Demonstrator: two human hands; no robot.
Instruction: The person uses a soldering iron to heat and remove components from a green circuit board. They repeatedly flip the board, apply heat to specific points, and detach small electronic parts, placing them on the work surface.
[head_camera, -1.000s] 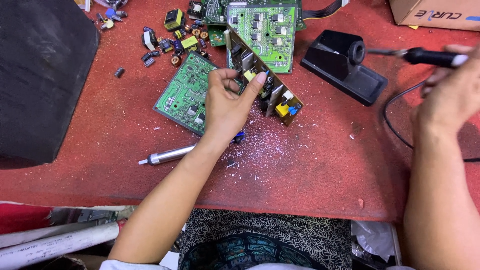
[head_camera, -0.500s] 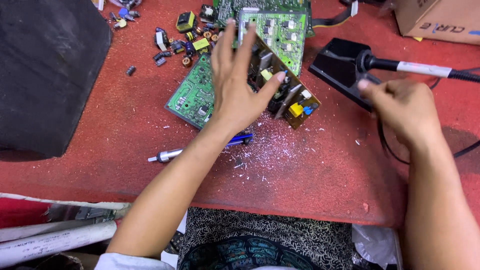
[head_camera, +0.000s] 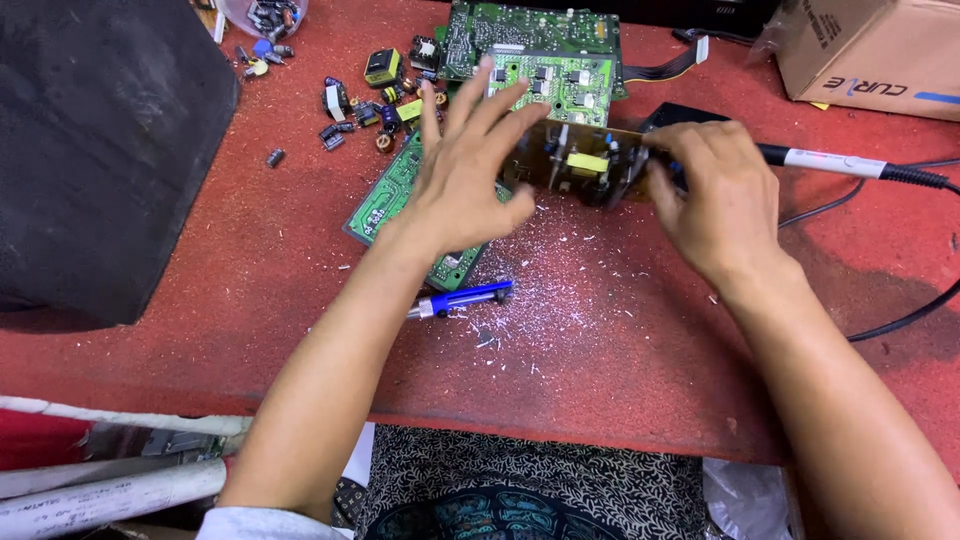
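Observation:
A brown circuit board (head_camera: 575, 165) with a yellow part on it stands on edge on the red table (head_camera: 620, 340). My right hand (head_camera: 715, 200) grips its right end. My left hand (head_camera: 460, 180) is at its left end with fingers spread, thumb close to the board's edge, holding nothing. Under my left palm lies a green circuit board (head_camera: 385, 200). A soldering iron (head_camera: 830, 162) with a white handle sticks out to the right from behind my right hand.
More green boards (head_camera: 540, 50) lie at the back, with loose components (head_camera: 350, 100) to their left. A blue and silver pen-shaped tool (head_camera: 465, 298) lies among white flakes. A black block (head_camera: 100, 150) fills the left; a cardboard box (head_camera: 870, 50) stands back right; a black cable (head_camera: 900, 320) runs right.
My right hand has left the soldering iron and taken the brown board's right end. The board now stands level on edge, and my left hand has opened beside it.

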